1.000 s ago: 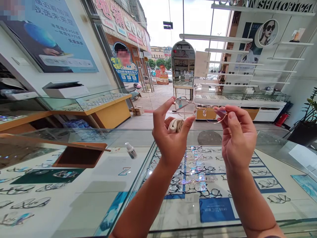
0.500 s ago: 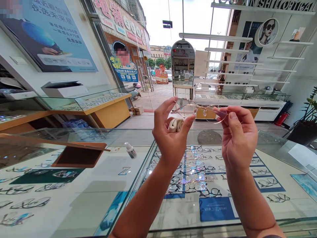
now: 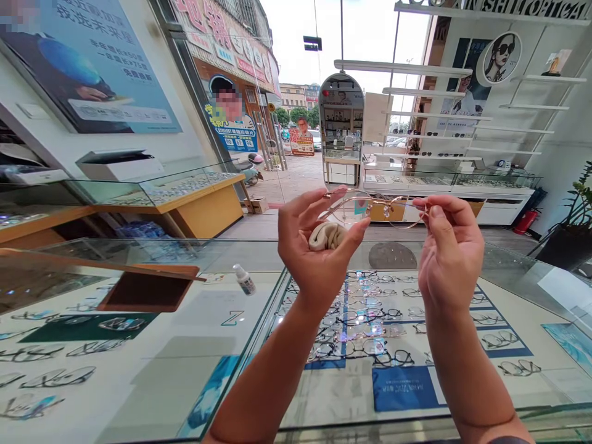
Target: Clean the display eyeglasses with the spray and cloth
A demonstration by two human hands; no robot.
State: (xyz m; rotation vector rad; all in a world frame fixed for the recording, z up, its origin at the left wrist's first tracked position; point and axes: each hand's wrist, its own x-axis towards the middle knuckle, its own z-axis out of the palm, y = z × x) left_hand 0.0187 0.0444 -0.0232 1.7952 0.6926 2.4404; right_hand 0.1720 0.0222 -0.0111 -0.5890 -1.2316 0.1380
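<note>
Thin-rimmed eyeglasses (image 3: 383,202) are held up in front of me, above the glass display counter (image 3: 266,336). My left hand (image 3: 317,246) is closed around the rim on one side, fingers above and thumb below. A bunched beige cloth (image 3: 326,236) rests in that same palm. My right hand (image 3: 448,253) pinches the other side of the eyeglasses between thumb and fingers. Below the hands, rows of spectacle frames (image 3: 370,314) lie under the counter's glass.
A small white spray bottle (image 3: 243,280) stands on the counter to the left. Near it lies a brown tray (image 3: 148,288). A blue card (image 3: 403,389) is at the front. Beyond are an arched mirror (image 3: 343,129), a wooden-sided showcase (image 3: 210,206) and a potted plant (image 3: 571,231).
The eyeglasses have tilted, so their lenses appear flatter. My left hand has shifted slightly left and opened its grip a little wider; my right hand has moved slightly right.
</note>
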